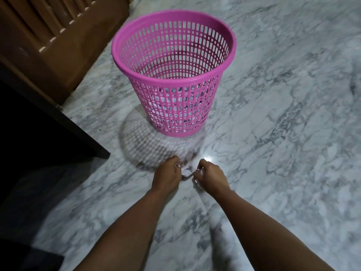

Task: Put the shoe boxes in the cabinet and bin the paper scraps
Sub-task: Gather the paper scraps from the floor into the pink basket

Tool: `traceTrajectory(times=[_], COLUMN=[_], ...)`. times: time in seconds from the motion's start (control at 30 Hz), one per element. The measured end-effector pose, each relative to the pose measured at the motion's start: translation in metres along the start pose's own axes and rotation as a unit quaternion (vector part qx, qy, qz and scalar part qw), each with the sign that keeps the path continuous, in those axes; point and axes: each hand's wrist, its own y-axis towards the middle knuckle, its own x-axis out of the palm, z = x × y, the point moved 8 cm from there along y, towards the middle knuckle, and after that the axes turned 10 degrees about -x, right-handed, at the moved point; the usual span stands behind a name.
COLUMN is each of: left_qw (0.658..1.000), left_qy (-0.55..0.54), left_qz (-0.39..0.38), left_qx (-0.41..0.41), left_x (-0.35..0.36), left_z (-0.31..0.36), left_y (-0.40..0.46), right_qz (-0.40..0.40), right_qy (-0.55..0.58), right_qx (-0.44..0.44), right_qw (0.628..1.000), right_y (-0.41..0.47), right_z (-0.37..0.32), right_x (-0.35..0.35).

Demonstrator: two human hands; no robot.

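Note:
A pink plastic mesh bin [173, 75] stands upright on the marble floor, with white paper visible through its lower wall. Just in front of it, low over the floor, my left hand [168, 176] and my right hand [210, 176] are close together. Both have fingers curled around small white paper scraps [186, 172] that lie between them. Most of the scraps are hidden by my fingers. No shoe boxes are in view.
A brown wooden louvred door or cabinet [52, 34] stands at the back left. A dark piece of furniture [39, 137] juts in from the left edge. Grey-white marble floor [283, 114] spreads to the right and behind the bin.

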Motion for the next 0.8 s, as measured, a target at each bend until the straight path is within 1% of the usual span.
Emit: traceTrajectory(times=[0.07, 0.17, 0.27, 0.33, 0.4, 0.47, 0.53, 0.63, 0.8], left_qw=[1.0, 0.999, 0.998, 0.996, 0.991, 0.983, 0.973, 0.951, 0.91], left_qy=[-0.016, -0.018, -0.03, -0.067, -0.113, -0.151, -0.163, -0.184, -0.228], left_qz=[-0.006, -0.001, 0.027, 0.051, 0.077, 0.094, 0.118, 0.158, 0.258], left_qx=[0.01, 0.041, 0.04, 0.019, 0.011, 0.045, 0.113, 0.189, 0.232], left_x=[-0.005, -0.015, -0.032, -0.047, -0.062, -0.081, -0.108, -0.159, -0.257], left_z=[0.005, 0.024, 0.039, 0.044, 0.053, 0.078, 0.116, 0.169, 0.227], left_y=[-0.007, -0.016, -0.022, -0.024, -0.026, -0.032, -0.042, -0.057, -0.05], right_qz=[0.02, 0.042, 0.063, 0.1, 0.154, 0.206, 0.258, 0.315, 0.363], right_qy=[0.054, 0.082, 0.111, 0.144, 0.205, 0.275, 0.291, 0.28, 0.223], right_qx=[0.034, 0.03, 0.024, 0.023, 0.015, -0.018, -0.064, -0.12, -0.226], right_qw=[0.998, 0.995, 0.992, 0.984, 0.967, 0.939, 0.919, 0.899, 0.876], right_y=[-0.008, -0.014, -0.021, -0.027, -0.034, -0.038, -0.039, -0.03, -0.006], right_z=[0.006, 0.0, -0.009, -0.016, -0.027, -0.047, -0.072, -0.104, -0.179], right_x=[-0.006, -0.022, -0.045, -0.067, -0.094, -0.127, -0.167, -0.222, -0.303])
